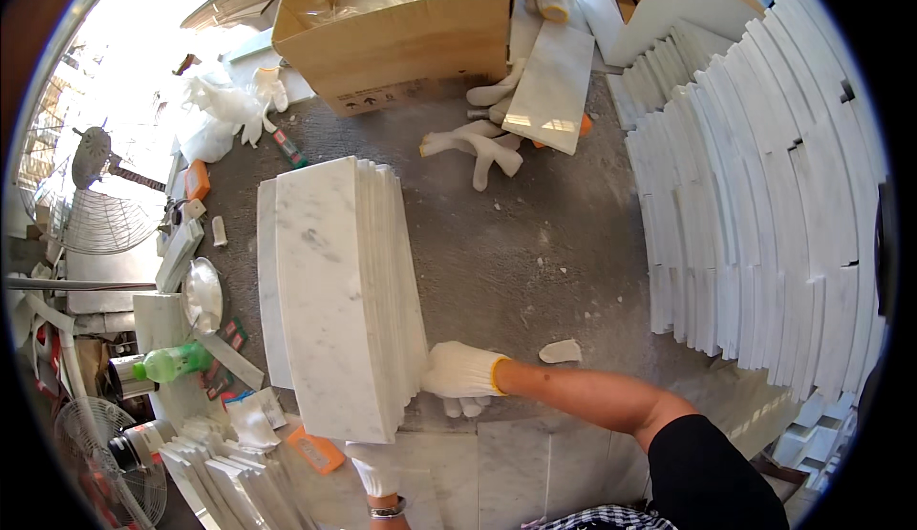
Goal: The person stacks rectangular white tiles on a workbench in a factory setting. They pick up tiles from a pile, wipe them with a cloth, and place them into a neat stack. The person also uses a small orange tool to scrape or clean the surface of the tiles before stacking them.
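A block of white, grey-veined marble tiles (320, 291) stands on edge on the dark, dusty work surface, left of the middle. My right hand (463, 372), in a white knitted glove with a yellow-edged cuff, presses against the block's right side near its close end. Its fingers look curled; their grip on the tiles is partly hidden. At the block's near edge is my left hand (374, 471), also gloved, with a bracelet at the wrist. The tiles cover its fingers. A small pale stone chip (561, 351) lies right of my right hand.
Long stacks of white tiles (764, 196) line the right side. A cardboard box (401, 48) with clear plastic stands at the back, with loose gloves (478, 148) and a marble tile (549, 86) nearby. On the left are a green bottle (177, 363), a metal bowl (202, 293) and fans.
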A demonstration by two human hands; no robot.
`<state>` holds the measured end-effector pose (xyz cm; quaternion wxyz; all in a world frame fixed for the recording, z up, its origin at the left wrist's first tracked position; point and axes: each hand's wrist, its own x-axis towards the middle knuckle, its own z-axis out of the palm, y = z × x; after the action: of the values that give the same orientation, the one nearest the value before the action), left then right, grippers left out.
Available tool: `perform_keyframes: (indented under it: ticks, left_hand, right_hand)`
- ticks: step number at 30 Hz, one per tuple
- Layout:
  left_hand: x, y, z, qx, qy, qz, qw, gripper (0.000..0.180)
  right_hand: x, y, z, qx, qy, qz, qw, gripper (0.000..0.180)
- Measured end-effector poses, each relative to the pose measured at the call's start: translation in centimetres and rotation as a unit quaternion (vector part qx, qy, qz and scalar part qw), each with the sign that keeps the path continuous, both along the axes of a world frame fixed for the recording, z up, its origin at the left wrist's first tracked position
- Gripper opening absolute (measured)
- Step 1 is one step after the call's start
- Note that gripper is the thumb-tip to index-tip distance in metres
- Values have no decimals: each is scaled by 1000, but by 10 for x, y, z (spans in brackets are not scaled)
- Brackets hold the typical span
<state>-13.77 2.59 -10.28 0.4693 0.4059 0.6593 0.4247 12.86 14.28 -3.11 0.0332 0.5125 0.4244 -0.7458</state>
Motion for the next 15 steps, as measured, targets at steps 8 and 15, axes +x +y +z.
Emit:
perform_keyframes:
  ticks: [8, 15]
  left_hand:
    - [23, -11, -12, -2, 117, 41, 992, 45]
    - [2, -3, -4, -105, -153, 0, 983, 56]
  right_hand:
    - [-9, 5, 0, -30, -27, -1, 999, 33]
    - [-16, 7, -4, -57, -48, -10, 997, 36]
